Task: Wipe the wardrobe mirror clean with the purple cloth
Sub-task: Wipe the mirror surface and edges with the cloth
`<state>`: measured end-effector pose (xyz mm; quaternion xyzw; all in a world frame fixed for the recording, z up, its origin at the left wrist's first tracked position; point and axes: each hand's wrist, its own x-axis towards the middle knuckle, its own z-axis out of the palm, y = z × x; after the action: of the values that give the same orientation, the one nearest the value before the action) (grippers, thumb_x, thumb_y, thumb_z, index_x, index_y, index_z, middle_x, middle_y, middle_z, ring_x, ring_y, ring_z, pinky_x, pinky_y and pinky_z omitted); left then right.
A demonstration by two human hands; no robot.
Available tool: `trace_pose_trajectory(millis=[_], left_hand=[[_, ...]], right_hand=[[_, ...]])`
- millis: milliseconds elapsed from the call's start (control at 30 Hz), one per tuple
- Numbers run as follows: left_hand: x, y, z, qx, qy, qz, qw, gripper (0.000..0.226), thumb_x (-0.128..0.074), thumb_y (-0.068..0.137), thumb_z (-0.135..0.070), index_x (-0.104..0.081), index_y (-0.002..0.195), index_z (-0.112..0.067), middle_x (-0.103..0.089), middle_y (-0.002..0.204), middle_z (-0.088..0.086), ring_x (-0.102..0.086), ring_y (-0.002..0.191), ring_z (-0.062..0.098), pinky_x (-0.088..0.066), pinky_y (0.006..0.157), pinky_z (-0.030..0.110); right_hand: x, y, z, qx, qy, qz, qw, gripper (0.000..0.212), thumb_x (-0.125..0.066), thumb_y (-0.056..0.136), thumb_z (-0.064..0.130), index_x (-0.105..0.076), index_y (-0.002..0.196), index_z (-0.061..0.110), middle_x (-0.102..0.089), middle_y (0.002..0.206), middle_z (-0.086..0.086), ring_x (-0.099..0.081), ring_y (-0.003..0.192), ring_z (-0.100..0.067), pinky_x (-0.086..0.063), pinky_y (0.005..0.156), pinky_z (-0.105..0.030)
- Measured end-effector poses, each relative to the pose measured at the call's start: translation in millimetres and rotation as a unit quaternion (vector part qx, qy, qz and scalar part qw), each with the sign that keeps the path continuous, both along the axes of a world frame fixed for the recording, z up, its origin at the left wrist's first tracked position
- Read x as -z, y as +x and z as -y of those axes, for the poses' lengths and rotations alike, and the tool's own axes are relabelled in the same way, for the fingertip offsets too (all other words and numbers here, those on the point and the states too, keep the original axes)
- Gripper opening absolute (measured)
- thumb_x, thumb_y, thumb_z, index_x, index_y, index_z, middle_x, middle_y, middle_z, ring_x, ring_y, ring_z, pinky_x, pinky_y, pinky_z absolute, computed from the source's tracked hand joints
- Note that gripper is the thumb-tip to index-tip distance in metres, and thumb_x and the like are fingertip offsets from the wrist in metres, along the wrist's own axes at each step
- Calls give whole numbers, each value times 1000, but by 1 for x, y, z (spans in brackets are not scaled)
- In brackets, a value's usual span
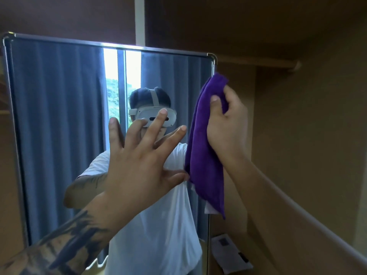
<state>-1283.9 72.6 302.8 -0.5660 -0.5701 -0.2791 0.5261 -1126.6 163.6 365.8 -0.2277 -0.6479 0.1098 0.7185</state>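
Brown wardrobe panels surround the mirror (59, 126), the landmark. Right hand (226, 124) grips the purple cloth (204, 155) at the mirror's right edge, thumb and fingers (215, 101) curled round its bunched top; the rest hangs loose, probably ready for a downward pass. Left hand (143, 161) is spread before the glass, holding nothing; contact unclear. White paper (230, 255) lies below the mirror's right corner. Nothing blocks the glass.
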Motion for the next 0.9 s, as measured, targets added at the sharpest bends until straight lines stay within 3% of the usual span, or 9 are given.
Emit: trace_pose_trajectory(millis=[100, 267, 367, 467, 600, 667, 733, 833, 900], left_hand=[[1, 0, 1, -6, -5, 3, 1000, 96, -65, 67, -86, -50, 150, -40, -35, 166, 4, -37, 138, 34, -11, 117, 75], [2, 1, 0, 7, 9, 4, 1000, 96, -70, 63, -82, -54, 147, -38, -39, 164, 5, -38, 137, 33, -13, 116, 76], [2, 1, -1, 6, 9, 3, 1000, 94, -66, 65, -83, -53, 148, -39, -38, 164, 4, -39, 137, 34, -13, 116, 76], [3, -1, 0, 7, 7, 3, 1000, 92, -60, 67, -83, -53, 148, -39, -37, 165, 4, -40, 137, 36, -12, 116, 76], [4, -2, -2, 2, 10, -5, 1000, 91, -58, 69, -82, -53, 148, -38, -36, 165, 5, -40, 137, 37, -13, 116, 75], [4, -2, -1, 0, 4, -3, 1000, 91, -59, 70, -83, -51, 149, -39, -34, 166, 4, -40, 138, 36, -13, 117, 74], [5, -1, -1, -2, -4, 6, 1000, 92, -55, 70, -84, -50, 150, -39, -33, 167, 4, -38, 140, 36, -11, 118, 73], [8, 2, -1, 1, -7, 16, 1000, 91, -53, 71, -83, -48, 151, -40, -33, 167, 3, -37, 143, 36, -10, 118, 73], [8, 2, -2, 6, -3, 16, 1000, 91, -56, 71, -83, -49, 151, -40, -34, 166, 3, -38, 143, 36, -11, 118, 74]], right_hand=[[38, -4, -2, 2, 2, 13, 1000, 21, -37, 111, 36, -55, 122, 38, -68, 98, 8, -66, 87, -8, -57, 82, -38], [133, -2, 5, 2, -34, 15, 999, 22, -37, 112, 31, -59, 112, 28, -63, 85, 9, -64, 74, -14, -49, 65, -22], [105, -1, -1, 1, -26, 16, 1000, 26, -37, 111, 34, -60, 109, 24, -62, 83, 8, -62, 71, -10, -52, 65, -31], [42, -5, -6, -5, -14, 2, 1000, 26, -35, 107, 40, -58, 113, 30, -66, 92, 5, -65, 82, -13, -58, 80, -46], [11, -4, -6, -20, 10, -13, 1000, 23, -38, 110, 32, -58, 124, 33, -69, 100, 7, -67, 90, -9, -57, 87, -41], [37, -6, -4, -19, -2, -15, 1000, 18, -38, 111, 34, -55, 113, 41, -68, 95, 7, -66, 85, -8, -58, 82, -40], [85, -7, -3, -9, -35, -8, 999, 20, -38, 111, 34, -57, 105, 36, -65, 86, 7, -65, 75, -10, -57, 71, -36], [146, -6, 4, -6, -60, -2, 998, 24, -34, 111, 36, -57, 111, 31, -63, 83, 7, -64, 70, -13, -56, 63, -36], [150, -6, 4, -9, -59, 1, 998, 24, -34, 109, 39, -57, 112, 33, -64, 83, 7, -64, 71, -13, -55, 63, -35]])
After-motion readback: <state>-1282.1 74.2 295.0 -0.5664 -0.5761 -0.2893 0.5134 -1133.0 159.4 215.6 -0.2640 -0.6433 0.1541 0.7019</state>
